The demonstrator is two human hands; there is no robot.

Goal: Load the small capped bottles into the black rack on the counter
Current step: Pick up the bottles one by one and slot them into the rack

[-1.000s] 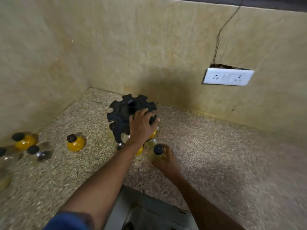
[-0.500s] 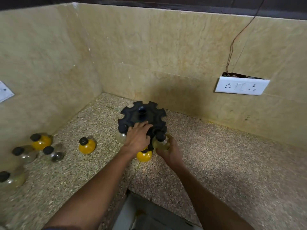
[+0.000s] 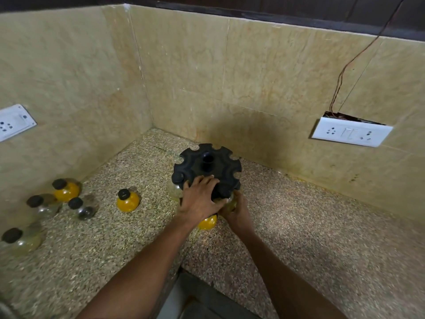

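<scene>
A round black rack [image 3: 207, 165] with notched slots stands on the speckled counter [image 3: 322, 238] near the back corner. My left hand [image 3: 200, 200] lies palm down on the rack's near edge, gripping it. My right hand [image 3: 235, 210] is wrapped around a small pale-yellow bottle [image 3: 231, 201] pressed against the rack's front right slot. An orange bottle [image 3: 208, 222] hangs in a front slot under my left hand, and a pale bottle [image 3: 174, 192] sits in a left slot. Several loose capped bottles stand to the left: orange ones [image 3: 127, 200] [image 3: 66, 189] and clear ones [image 3: 81, 209] [image 3: 42, 206] [image 3: 20, 240].
Tiled walls close the corner at back and left. A white socket plate [image 3: 351, 132] with loose wires hangs on the back wall, another socket plate [image 3: 13, 122] on the left wall. The counter's front edge has a cut-out [image 3: 195, 300] between my forearms.
My right hand lifted the pale bottle from the counter up to the rack's front right slot. My left hand stayed on the rack. The camera tilted up and left.
</scene>
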